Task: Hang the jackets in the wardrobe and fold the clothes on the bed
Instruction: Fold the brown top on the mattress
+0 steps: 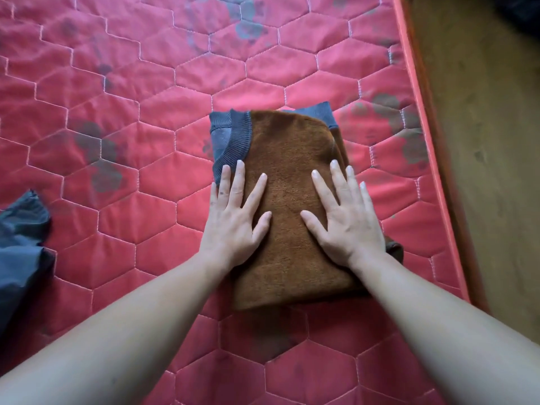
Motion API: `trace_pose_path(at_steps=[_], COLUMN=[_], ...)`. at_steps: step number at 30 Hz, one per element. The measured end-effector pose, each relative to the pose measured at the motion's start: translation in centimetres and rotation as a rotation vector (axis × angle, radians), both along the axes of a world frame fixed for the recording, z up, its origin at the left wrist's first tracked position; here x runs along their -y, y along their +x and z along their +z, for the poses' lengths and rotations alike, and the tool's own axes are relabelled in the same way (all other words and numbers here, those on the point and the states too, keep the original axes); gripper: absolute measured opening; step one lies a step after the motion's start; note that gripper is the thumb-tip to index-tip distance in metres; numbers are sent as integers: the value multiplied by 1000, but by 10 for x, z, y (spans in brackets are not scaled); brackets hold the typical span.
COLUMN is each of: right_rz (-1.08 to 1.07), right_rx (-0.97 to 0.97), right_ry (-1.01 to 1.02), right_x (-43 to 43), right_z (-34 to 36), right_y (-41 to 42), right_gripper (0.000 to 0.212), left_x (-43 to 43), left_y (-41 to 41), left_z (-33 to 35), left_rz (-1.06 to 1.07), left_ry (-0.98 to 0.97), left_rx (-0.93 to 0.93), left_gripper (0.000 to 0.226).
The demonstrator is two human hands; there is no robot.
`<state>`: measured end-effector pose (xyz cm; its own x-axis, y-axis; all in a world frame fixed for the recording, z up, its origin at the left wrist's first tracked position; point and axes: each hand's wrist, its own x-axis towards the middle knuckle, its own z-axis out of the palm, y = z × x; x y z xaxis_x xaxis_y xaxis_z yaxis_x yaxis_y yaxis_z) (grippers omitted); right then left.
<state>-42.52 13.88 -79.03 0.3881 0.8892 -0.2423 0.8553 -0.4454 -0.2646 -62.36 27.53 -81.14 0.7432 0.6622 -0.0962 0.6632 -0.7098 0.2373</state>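
Brown sweater point(292, 141) looked soft; your left hand point(233, 226) and right hand point(349, 226) pressed it, fingers point(339, 179) spread, gripping nothing; scoop under its sides.

The middle of the folded brown sweater point(292, 159) is covered by the left hand point(233, 220) and the right hand point(347, 223), both laid flat on it, so the fabric beneath the palms is not seen. Its inner layers are concealed by the fold; only a blue ribbed collar point(233, 141) and a blue strip point(324, 115) at the far edge are exposed. Its near right corner is partly hidden behind the right wrist. Both forearms are cut off by the bottom edge. A dark blue garment point(20, 244) is cropped by the left edge, and its kind cannot be told. A dark object point(523, 10) in the top right corner is cropped and blurred beyond recognition. The mattress point(117, 112) is cut off at the top, left and bottom edges.
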Motion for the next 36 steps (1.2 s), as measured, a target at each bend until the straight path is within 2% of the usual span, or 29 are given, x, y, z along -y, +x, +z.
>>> trace_pose_path(at_steps=[5,10,13,18,21,24,29,36], right_rz=[-37,-98,-18,-32,-36,-150,-115,-120], right_rx=[-22,-2,79,52,-38,-116,-99,-65], right_ry=[-40,19,-14,-5,-42,78,-61,-20], right_x=[1,-49,-79,-82,-81,-60,-5,-5], right_z=[0,18,5,-14,-6,2,0,-4], right_y=[-4,4,11,19,19,11,6,6], right_gripper=[77,66,68,72,70,69,78,77], left_x=[4,40,44,37,44,71,96,90], left_y=[2,1,-5,-5,-7,-8,-28,-28], left_z=[1,15,3,-14,-3,9,3,-1], left_rz=[28,220,215,176,210,239,164,141], left_ry=[-20,-140,-112,-91,-97,-92,-95,-95], left_rx=[-48,-3,44,49,1,-42,-52,-50], left_gripper=[71,73,73,75,74,72,72,72])
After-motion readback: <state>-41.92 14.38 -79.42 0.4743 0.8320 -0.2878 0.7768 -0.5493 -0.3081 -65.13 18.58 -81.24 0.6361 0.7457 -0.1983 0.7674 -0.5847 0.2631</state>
